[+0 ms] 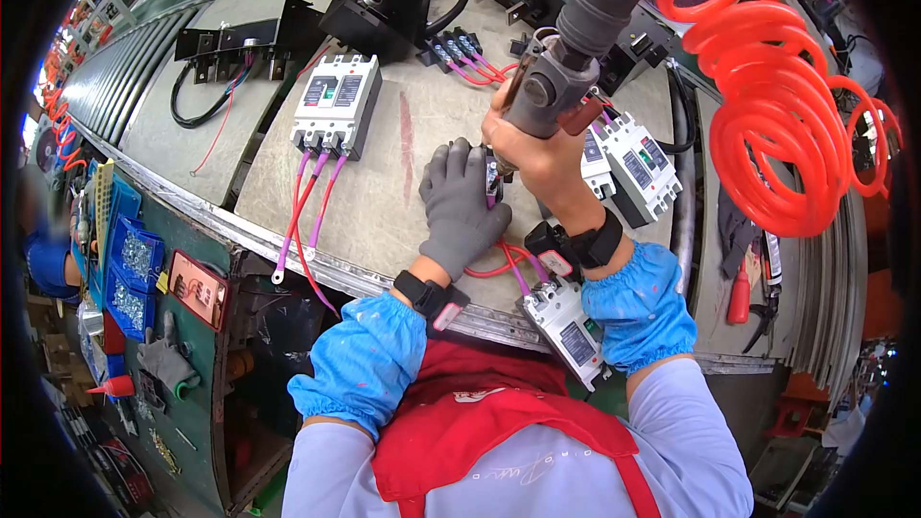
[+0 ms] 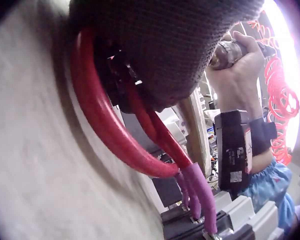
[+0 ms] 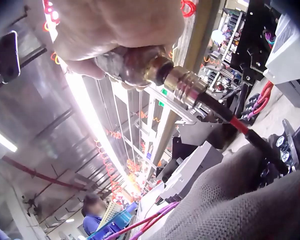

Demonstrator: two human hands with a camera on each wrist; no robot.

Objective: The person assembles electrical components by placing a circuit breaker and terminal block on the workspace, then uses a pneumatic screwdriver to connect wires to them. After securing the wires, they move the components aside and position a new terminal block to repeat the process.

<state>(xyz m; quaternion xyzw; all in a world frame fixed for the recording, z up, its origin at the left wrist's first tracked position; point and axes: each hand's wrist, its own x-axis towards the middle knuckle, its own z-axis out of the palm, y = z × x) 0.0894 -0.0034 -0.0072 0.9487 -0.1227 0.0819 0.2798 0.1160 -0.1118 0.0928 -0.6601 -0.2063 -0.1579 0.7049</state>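
Observation:
My right hand (image 1: 549, 163), bare, grips a pneumatic screwdriver (image 1: 544, 86) held upright over the bench. Its long bit (image 3: 260, 145) reaches down to the screws of a small black terminal block (image 3: 286, 156). Around that block, the grey-gloved left hand (image 1: 460, 206) lies low on the bench, with fingers and thumb at its sides. Red cables (image 2: 102, 117) run out from under the glove and end in purple sleeves (image 2: 202, 192) at a white circuit breaker (image 1: 568, 331) by the bench's front edge. In the left wrist view the glove hides most of the block.
Another breaker (image 1: 336, 101) with loose cables stands to the left, and more breakers (image 1: 641, 168) to the right. Black metal brackets (image 1: 379, 0) and a wired terminal block (image 1: 459, 48) lie at the back. A coiled red air hose (image 1: 777, 115) hangs at right, above a red-handled tool (image 1: 739, 297).

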